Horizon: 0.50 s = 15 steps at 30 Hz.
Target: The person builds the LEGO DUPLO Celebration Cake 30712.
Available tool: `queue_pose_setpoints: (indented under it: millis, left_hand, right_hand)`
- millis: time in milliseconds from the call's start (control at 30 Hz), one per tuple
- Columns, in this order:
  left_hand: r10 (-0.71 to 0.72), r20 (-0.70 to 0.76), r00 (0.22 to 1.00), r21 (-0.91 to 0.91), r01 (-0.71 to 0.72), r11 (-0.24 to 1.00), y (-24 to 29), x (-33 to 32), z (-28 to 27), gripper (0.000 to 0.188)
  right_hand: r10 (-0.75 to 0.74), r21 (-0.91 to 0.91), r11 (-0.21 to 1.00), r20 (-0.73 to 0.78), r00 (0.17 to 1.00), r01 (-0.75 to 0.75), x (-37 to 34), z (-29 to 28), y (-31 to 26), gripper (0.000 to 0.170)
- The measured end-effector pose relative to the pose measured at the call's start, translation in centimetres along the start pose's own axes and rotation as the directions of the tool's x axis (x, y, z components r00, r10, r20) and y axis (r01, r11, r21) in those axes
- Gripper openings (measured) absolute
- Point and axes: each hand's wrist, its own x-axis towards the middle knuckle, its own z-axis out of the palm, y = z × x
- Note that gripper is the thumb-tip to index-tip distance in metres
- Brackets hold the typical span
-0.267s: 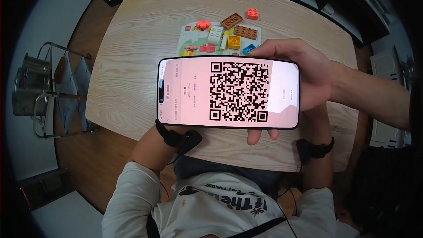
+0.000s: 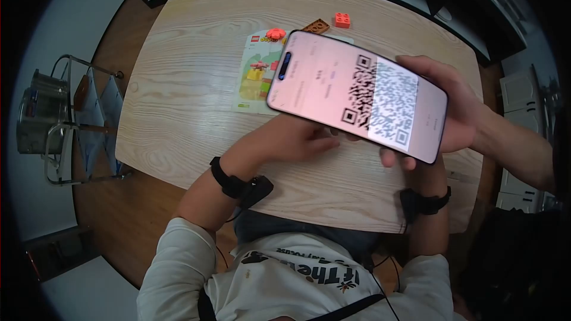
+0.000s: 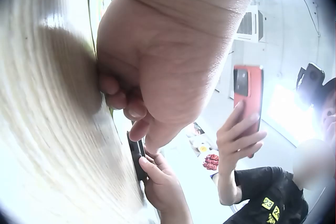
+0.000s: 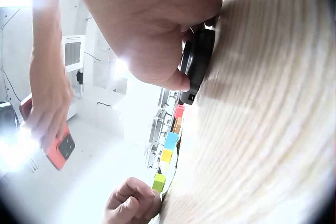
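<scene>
My left hand (image 2: 291, 139) rests at the near middle of the table, its fingers loosely curled and holding nothing in the left wrist view. My right hand (image 4: 163, 29) grips a flat black device (image 4: 198, 58) against the tabletop; in the head view the phone hides that hand. Another person's hand (image 2: 458, 101) holds a phone (image 2: 321, 77) with a QR code on its pink screen, tilted above the table. The red-orange back of a phone (image 3: 248, 103) shows in the left wrist view.
Behind the phone lies a printed building-block sheet (image 2: 253, 77) with a red flower piece (image 2: 275, 34). A brown brick (image 2: 316, 26) and a red brick (image 2: 342, 20) sit toward the far edge. A metal rack with a pot (image 2: 44, 113) stands left of the table.
The phone has moved to the right and turned to a slant, its lower right end dropping. My left hand has come into sight, while more of the bricks are covered.
</scene>
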Motion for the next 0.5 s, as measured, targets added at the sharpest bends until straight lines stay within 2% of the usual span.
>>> queue_pose_setpoints:
  millis: [33, 67, 100, 133, 167, 200, 267, 367, 467, 500]
  left_hand:
    - [-0.051, 0.032, 0.998, 0.035, 0.050, 0.998, 0.9, 0.2, -0.3, 0.033]
    - [0.013, -0.004, 1.000, 0.085, -0.012, 0.996, 1.7, 0.2, -0.7, 0.028]
    - [0.027, -0.005, 1.000, 0.105, -0.026, 0.994, 1.8, 0.2, -0.7, 0.028]
    - [0.040, -0.005, 0.999, 0.124, -0.039, 0.991, 1.8, 0.1, -0.8, 0.028]
    - [0.104, -0.028, 0.994, 0.114, -0.100, 0.988, 1.2, 0.1, -0.4, 0.025]
    - [0.097, -0.018, 0.995, 0.105, -0.095, 0.990, 1.1, 0.1, -0.4, 0.024]
    - [0.088, -0.016, 0.996, 0.100, -0.086, 0.991, 1.2, 0.1, -0.4, 0.023]
    - [0.058, -0.008, 0.998, 0.102, -0.057, 0.993, 1.6, 0.1, -0.5, 0.023]
    - [0.085, -0.014, 0.996, 0.113, -0.083, 0.990, 1.4, 0.2, -0.4, 0.023]
    - [0.073, -0.008, 0.997, 0.107, -0.072, 0.992, 1.5, 0.2, -0.4, 0.023]
  right_hand:
    - [-0.046, 0.017, 0.999, 0.041, 0.998, 0.045, -2.7, -1.1, 0.0, 0.066]
    - [-0.256, -0.236, 0.946, -0.125, 0.959, 0.222, -3.2, -2.8, 1.1, 0.061]
    - [-0.447, -0.518, 0.816, -0.281, 0.849, 0.258, -3.6, -4.4, 2.3, 0.058]
    - [-0.819, -0.915, 0.398, -0.319, 0.477, 0.072, -1.8, -9.4, 5.3, 0.053]
    - [-0.996, -0.931, -0.020, -0.013, 0.086, -0.365, -0.3, -13.1, 7.0, 0.050]
    - [-0.994, -0.933, -0.103, 0.084, 0.070, -0.346, -0.6, -14.9, 6.8, 0.045]
    - [-0.997, -0.925, -0.057, 0.036, 0.064, -0.375, -0.5, -14.3, 6.9, 0.046]
    - [-0.994, -0.906, -0.103, 0.082, 0.069, -0.410, -0.6, -14.9, 6.8, 0.047]
    - [-0.997, -0.910, -0.075, 0.056, 0.058, -0.408, -0.7, -14.9, 6.8, 0.056]
    - [-0.996, -0.913, -0.086, 0.074, 0.045, -0.400, -0.6, -14.8, 6.8, 0.052]
